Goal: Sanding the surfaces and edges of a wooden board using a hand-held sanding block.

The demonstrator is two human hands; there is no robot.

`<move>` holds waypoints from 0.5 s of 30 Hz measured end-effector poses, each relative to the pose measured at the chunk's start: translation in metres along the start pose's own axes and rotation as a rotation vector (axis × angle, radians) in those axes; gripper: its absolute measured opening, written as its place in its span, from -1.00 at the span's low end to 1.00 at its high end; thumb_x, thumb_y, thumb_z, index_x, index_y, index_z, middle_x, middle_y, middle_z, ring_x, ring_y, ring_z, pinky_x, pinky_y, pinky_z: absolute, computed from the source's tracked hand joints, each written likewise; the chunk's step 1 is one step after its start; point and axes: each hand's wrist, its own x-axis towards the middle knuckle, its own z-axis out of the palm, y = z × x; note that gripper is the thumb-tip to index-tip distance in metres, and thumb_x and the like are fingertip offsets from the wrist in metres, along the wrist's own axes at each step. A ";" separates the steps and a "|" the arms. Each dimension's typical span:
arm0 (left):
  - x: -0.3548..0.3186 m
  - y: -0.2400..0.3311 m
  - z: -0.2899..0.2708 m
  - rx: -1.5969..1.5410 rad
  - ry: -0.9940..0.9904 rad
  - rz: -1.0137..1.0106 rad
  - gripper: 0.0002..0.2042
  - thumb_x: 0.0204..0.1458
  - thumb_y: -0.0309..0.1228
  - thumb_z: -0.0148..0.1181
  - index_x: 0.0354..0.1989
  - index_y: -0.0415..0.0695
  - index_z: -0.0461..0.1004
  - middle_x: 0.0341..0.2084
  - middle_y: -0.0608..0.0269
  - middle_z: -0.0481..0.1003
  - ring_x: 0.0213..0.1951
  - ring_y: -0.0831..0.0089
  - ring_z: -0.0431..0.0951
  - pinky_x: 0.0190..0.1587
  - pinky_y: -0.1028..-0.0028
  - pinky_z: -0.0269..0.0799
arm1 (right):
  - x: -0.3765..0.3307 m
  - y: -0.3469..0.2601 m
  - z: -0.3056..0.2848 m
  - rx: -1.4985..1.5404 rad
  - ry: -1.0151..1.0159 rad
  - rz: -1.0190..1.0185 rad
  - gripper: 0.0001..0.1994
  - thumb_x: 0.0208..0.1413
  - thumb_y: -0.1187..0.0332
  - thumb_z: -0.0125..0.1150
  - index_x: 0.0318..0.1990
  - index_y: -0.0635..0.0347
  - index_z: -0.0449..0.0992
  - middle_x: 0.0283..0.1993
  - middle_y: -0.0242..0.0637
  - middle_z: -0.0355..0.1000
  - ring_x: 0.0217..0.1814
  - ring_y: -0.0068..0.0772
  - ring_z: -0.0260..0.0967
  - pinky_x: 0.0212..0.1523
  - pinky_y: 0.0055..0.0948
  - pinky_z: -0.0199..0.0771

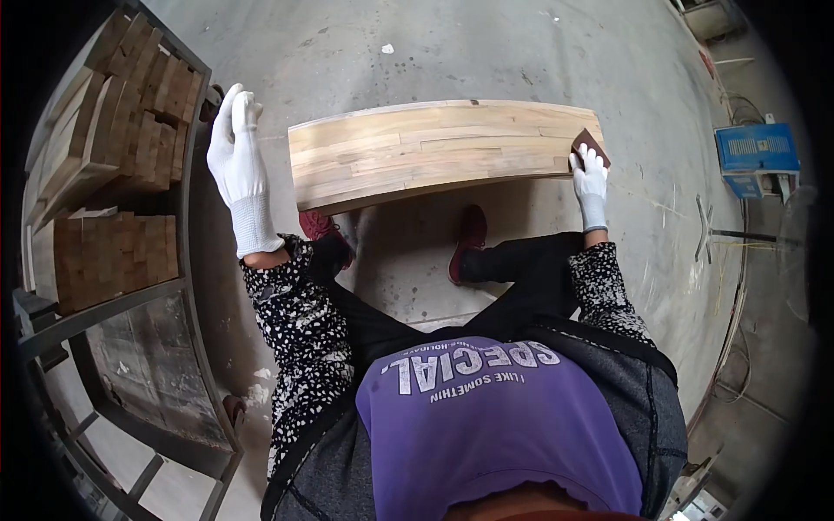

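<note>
A long pale wooden board [439, 149], made up of glued strips, lies crosswise in front of me above my feet. My right hand [590, 184], in a white knit glove, is at the board's right end. Its fingers grip a dark brown piece of sandpaper [596, 139] pressed against the wood; part of the sheet is hidden under the fingers. My left hand [237, 165], also white-gloved, is raised beyond the board's left end, apart from it. Its fingers are stretched out and nothing shows in them.
On the left a dark metal rack [193, 260] carries stacked wooden pieces [113, 260]. A blue box-shaped machine [757, 149] stands on the right, with cables [738, 347] along the floor. Grey concrete floor [365, 52] lies around the board. My red shoes [470, 239] are just behind it.
</note>
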 end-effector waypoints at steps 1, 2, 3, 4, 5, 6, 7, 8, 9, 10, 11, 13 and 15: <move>0.000 0.000 0.000 0.008 -0.001 0.014 -0.57 0.20 -0.22 0.10 0.15 -0.25 0.39 -0.01 0.07 0.49 0.00 0.38 0.52 0.09 0.46 0.34 | 0.001 0.001 0.000 -0.122 -0.076 0.128 -0.56 0.17 0.08 0.06 0.08 0.17 0.38 -0.09 -0.17 0.36 0.01 -0.05 0.24 0.02 -0.04 0.15; 0.000 0.000 0.001 0.032 0.007 0.018 -0.57 0.21 -0.22 0.10 0.14 -0.25 0.39 -0.01 0.07 0.49 -0.01 0.39 0.52 0.08 0.47 0.35 | 0.000 -0.015 0.004 -0.117 -0.089 0.072 -0.54 0.17 0.06 0.06 0.12 0.15 0.34 -0.05 -0.16 0.34 0.02 -0.05 0.22 0.01 -0.01 0.15; 0.000 0.000 0.001 0.029 0.005 0.011 -0.57 0.21 -0.21 0.10 0.14 -0.24 0.39 -0.02 0.08 0.49 -0.01 0.39 0.52 0.08 0.47 0.35 | -0.004 -0.046 0.009 -0.093 -0.026 -0.021 -0.53 0.16 0.07 0.06 0.13 0.15 0.32 -0.02 -0.14 0.32 0.04 -0.03 0.21 0.02 0.01 0.15; 0.000 0.000 0.002 0.021 0.003 0.012 -0.57 0.21 -0.21 0.10 0.14 -0.25 0.39 -0.02 0.08 0.49 -0.01 0.39 0.52 0.08 0.47 0.35 | -0.011 -0.086 0.012 0.007 0.054 -0.188 -0.56 0.12 0.18 0.06 0.12 0.16 0.32 -0.01 -0.10 0.30 0.07 -0.02 0.18 0.08 0.03 0.12; -0.001 0.000 0.003 0.017 -0.017 0.032 -0.57 0.21 -0.21 0.10 0.14 -0.25 0.39 -0.03 0.08 0.49 -0.01 0.40 0.52 0.08 0.47 0.35 | -0.023 -0.132 0.014 0.060 0.188 -0.407 -0.53 -0.04 0.34 0.09 0.10 0.17 0.32 -0.01 -0.09 0.28 0.08 0.01 0.16 0.16 0.03 0.07; -0.001 0.000 0.003 0.025 -0.010 0.012 -0.57 0.21 -0.21 0.10 0.14 -0.26 0.39 -0.02 0.08 0.49 -0.01 0.40 0.52 0.08 0.47 0.35 | -0.037 -0.180 0.013 0.219 0.120 -0.551 -0.44 -0.23 0.42 0.13 0.08 0.17 0.32 0.00 -0.08 0.26 0.12 0.03 0.14 0.20 0.05 0.03; -0.001 0.001 0.004 0.031 -0.018 0.008 -0.56 0.21 -0.21 0.10 0.14 -0.26 0.39 -0.02 0.08 0.49 -0.01 0.40 0.52 0.08 0.47 0.35 | -0.051 -0.232 0.014 0.368 -0.002 -0.650 -0.41 -0.31 0.44 0.17 0.06 0.19 0.32 -0.02 -0.08 0.26 0.14 0.04 0.13 0.24 0.07 0.00; 0.000 0.001 0.005 0.037 -0.028 0.004 -0.56 0.21 -0.21 0.09 0.14 -0.27 0.38 -0.02 0.07 0.49 -0.01 0.39 0.51 0.08 0.47 0.35 | -0.067 -0.276 0.009 0.440 -0.046 -0.777 -0.42 -0.29 0.41 0.21 0.04 0.20 0.33 0.02 -0.08 0.26 0.21 0.05 0.10 0.33 0.10 -0.10; 0.000 0.002 0.006 0.026 -0.033 -0.002 -0.56 0.21 -0.20 0.09 0.15 -0.27 0.38 -0.02 0.07 0.48 -0.01 0.39 0.51 0.08 0.47 0.35 | -0.082 -0.319 0.004 0.464 -0.096 -0.858 -0.41 -0.23 0.36 0.22 0.09 0.22 0.32 0.14 -0.08 0.25 0.33 0.07 0.03 0.41 0.10 -0.26; 0.000 0.002 0.006 0.014 -0.035 -0.009 -0.55 0.21 -0.20 0.09 0.15 -0.27 0.38 -0.02 0.07 0.48 -0.01 0.39 0.51 0.08 0.47 0.34 | -0.094 -0.350 0.000 0.491 -0.123 -0.878 -0.40 -0.20 0.34 0.22 0.12 0.22 0.30 0.20 -0.07 0.22 0.39 0.08 -0.03 0.43 0.10 -0.30; 0.000 0.003 0.007 0.008 -0.028 -0.035 -0.55 0.21 -0.20 0.09 0.15 -0.27 0.37 -0.02 0.07 0.48 -0.01 0.38 0.51 0.09 0.48 0.34 | -0.097 -0.366 0.000 0.546 -0.157 -0.926 -0.38 -0.17 0.33 0.21 0.16 0.22 0.29 0.25 -0.06 0.19 0.44 0.09 -0.08 0.44 0.10 -0.34; -0.001 0.003 0.006 0.013 -0.031 -0.004 -0.57 0.23 -0.22 0.07 0.16 -0.26 0.37 -0.02 0.08 0.47 0.01 0.36 0.50 0.10 0.46 0.34 | -0.085 -0.359 0.005 0.514 -0.137 -0.921 -0.31 -0.22 0.37 0.25 0.20 0.21 0.26 0.30 -0.04 0.15 0.45 0.08 -0.09 0.45 0.09 -0.34; -0.003 0.004 0.005 -0.005 -0.010 -0.006 -0.58 0.24 -0.23 0.06 0.16 -0.26 0.37 -0.02 0.09 0.47 0.02 0.36 0.49 0.11 0.45 0.34 | -0.060 -0.317 0.017 0.483 -0.088 -0.924 -0.40 -0.14 0.35 0.19 0.17 0.20 0.28 0.25 -0.06 0.19 0.43 0.05 -0.07 0.45 0.06 -0.33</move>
